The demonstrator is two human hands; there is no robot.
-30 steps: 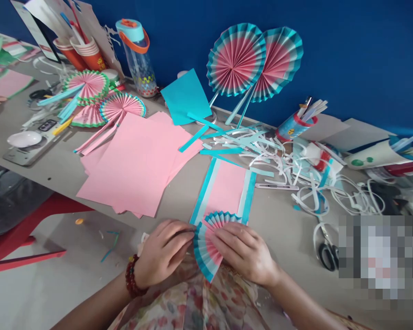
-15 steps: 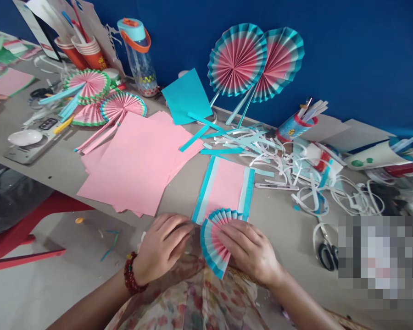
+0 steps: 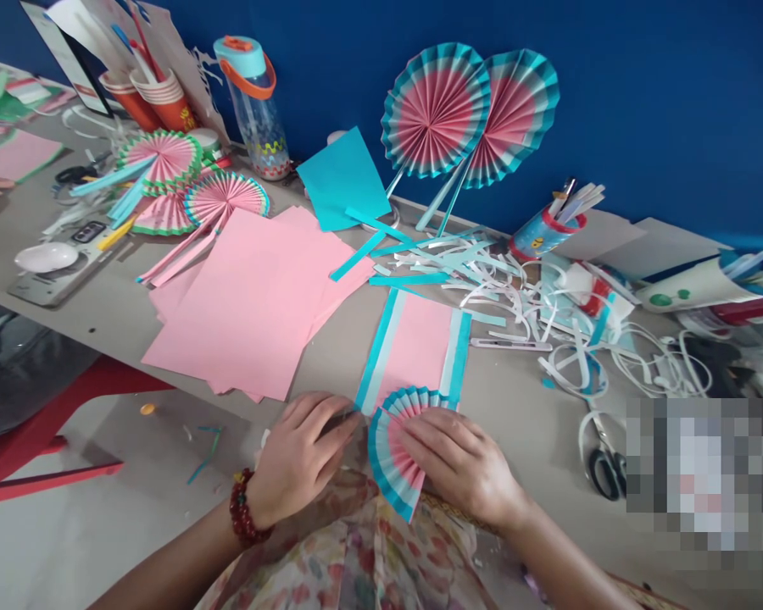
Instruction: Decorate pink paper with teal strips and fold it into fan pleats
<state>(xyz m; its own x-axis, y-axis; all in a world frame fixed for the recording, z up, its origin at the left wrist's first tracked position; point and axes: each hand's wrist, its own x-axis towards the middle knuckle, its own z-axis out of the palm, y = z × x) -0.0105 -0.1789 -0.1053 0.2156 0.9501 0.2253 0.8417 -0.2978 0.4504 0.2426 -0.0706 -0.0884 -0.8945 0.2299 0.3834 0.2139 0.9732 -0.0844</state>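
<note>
Right hand gripping the half-round fan!

And here the right hand (image 3: 467, 466) is pinching the pink-and-blue pleated fan (image 3: 387, 457) at the table's near edge, its upper rim overlapping the flat blue-edged sheet (image 3: 420, 339). The left hand (image 3: 305, 453) is hovering just beside, fingers loosely curled near the sheet's corner; whether they're gripping anything, I can't tell. Pink sheets (image 3: 242, 296) are lying to the left, two round fans (image 3: 436, 110) standing behind.

You face a deep blue wall (image 3: 331, 85) behind your grey table (image 3: 521, 424); a red chair (image 3: 102, 383) stands on the grey floor (image 3: 133, 517) at your left.
</note>
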